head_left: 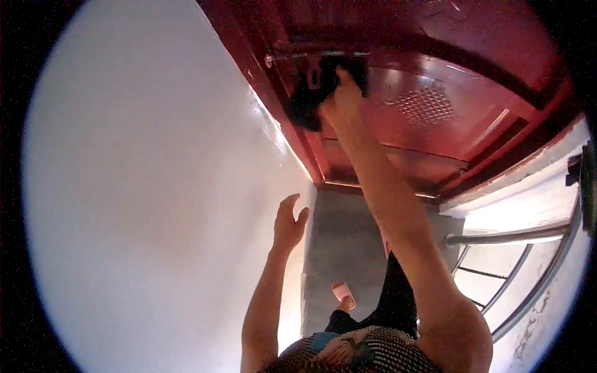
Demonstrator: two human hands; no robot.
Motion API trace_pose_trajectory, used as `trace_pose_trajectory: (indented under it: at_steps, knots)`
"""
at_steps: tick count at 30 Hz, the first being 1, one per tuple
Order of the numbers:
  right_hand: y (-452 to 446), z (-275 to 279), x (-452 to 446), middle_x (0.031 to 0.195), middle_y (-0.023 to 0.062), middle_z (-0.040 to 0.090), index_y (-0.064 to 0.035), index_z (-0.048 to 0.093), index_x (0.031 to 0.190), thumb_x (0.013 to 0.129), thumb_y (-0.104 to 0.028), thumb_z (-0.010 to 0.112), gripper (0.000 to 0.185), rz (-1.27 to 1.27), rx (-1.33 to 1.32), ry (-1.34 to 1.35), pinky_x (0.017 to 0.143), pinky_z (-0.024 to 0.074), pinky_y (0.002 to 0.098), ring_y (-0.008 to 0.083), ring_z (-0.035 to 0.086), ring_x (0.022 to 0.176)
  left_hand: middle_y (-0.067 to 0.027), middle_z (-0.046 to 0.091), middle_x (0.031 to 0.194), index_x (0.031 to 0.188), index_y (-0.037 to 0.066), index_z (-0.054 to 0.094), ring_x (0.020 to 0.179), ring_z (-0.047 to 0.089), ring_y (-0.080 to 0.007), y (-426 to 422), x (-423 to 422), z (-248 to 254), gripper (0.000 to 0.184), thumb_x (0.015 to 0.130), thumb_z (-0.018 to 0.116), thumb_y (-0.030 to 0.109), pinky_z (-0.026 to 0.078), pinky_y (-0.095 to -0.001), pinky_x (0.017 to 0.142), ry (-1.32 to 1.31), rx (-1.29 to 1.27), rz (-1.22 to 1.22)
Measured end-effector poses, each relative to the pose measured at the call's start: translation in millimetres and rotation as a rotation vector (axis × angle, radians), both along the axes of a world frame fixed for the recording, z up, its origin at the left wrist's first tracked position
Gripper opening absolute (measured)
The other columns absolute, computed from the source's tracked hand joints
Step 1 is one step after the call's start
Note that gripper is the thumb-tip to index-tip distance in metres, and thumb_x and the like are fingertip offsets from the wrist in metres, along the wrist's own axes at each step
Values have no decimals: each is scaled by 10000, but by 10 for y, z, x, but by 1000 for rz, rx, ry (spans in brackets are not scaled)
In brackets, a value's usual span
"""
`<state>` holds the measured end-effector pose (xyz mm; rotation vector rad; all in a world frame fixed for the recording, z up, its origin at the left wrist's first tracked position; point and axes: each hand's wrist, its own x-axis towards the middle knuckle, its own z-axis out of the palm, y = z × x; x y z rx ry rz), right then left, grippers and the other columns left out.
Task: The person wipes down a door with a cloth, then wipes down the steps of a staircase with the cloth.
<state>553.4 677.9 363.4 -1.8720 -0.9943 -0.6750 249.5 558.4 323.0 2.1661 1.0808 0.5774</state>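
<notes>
My right hand (343,99) reaches up to the red door (472,37), its fingers closed on a black cloth-like item (308,102) that lies against the door near the handle side. The item's exact kind is too dark to tell. Just above it a thin metal bar (286,56) runs across the door. Lower down, my left hand (290,224) hangs in the air beside the white wall (155,161), thumb and fingers apart, with nothing in it. A raised lattice pattern (426,105) shows on the door panel right of my right hand.
Grey floor (342,236) lies below the door, with my foot in a pink slipper (342,294) on it. A metal railing (510,237) stands at the right, and a black object (583,180) is at the far right edge.
</notes>
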Motion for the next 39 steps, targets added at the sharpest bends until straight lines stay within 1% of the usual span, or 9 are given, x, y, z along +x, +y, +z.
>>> trace_pose_trajectory:
  at_steps: [4, 6, 8, 12, 16, 26, 30, 33, 39]
  knots:
    - [-121, -261, -163, 1016, 187, 572, -44, 541, 1108, 712, -102, 591, 403, 347, 185, 56, 830, 432, 353, 331, 533, 912, -140, 444, 1217, 1191, 59, 443, 1135, 433, -281, -8, -77, -18, 401, 833, 552, 201, 358, -371, 944, -31, 1, 31]
    - [-387, -452, -270, 952, 177, 584, -49, 570, 1053, 709, -91, 582, 347, 398, -30, 674, 791, 429, 375, 338, 535, 882, -149, 467, 1179, 1170, 39, 452, 1105, 451, -290, -40, -59, -125, 392, 818, 567, 170, 370, -364, 926, -57, -17, 35]
    - [-675, -134, -742, 875, 157, 581, -60, 594, 965, 724, -137, 574, 254, 514, 208, 179, 746, 425, 375, 315, 539, 832, -158, 491, 1141, 1148, 20, 460, 1076, 469, -299, -13, 6, -162, 384, 804, 582, 140, 382, -356, 907, -86, -9, 43]
    - [-478, 348, -1039, 851, 135, 562, -62, 593, 865, 673, -179, 589, 224, 830, -154, 410, 733, 409, 391, 292, 493, 781, -162, 487, 1148, 1152, 21, 457, 1077, 466, -311, 20, 145, -126, 394, 791, 586, 114, 375, -359, 912, -99, -3, 9]
    - [173, 18, -818, 1011, 105, 541, -91, 598, 913, 685, -209, 584, 257, 493, -102, -216, 858, 370, 412, 265, 473, 964, -159, 478, 1170, 1181, 23, 440, 1106, 444, -303, 162, 305, -101, 418, 793, 571, 101, 355, -361, 930, -153, 42, 59]
    - [367, -1222, -357, 912, 97, 572, -115, 576, 946, 698, -206, 594, 264, 841, 445, -121, 802, 422, 381, 262, 532, 855, -179, 463, 1186, 1190, 16, 438, 1108, 442, -313, 936, 801, -563, 421, 806, 560, 134, 337, -378, 952, -224, 535, 80]
    - [-31, -1468, -112, 739, 68, 576, -98, 584, 848, 723, -140, 583, 132, 1086, 136, -324, 718, 441, 372, 247, 534, 755, -166, 449, 1202, 1216, 55, 426, 1144, 404, -318, 830, 929, -1003, 470, 776, 586, 104, 342, -384, 960, -209, 581, 126]
    - [-224, -1705, 172, 866, 87, 588, -86, 581, 926, 760, -127, 544, 175, 1178, -425, 131, 783, 431, 380, 252, 539, 850, -166, 442, 1209, 1227, 66, 414, 1145, 400, -328, 705, 1048, -1162, 503, 761, 599, 99, 343, -393, 968, -194, 491, 184]
    - [-1275, -1529, 2152, 1089, 134, 545, -73, 561, 1069, 777, -199, 546, 319, 308, -126, -357, 939, 338, 430, 320, 464, 1055, -169, 425, 1218, 1198, 54, 436, 1127, 403, -348, 824, 1353, -816, 507, 728, 613, 116, 374, -395, 933, -208, 767, 224]
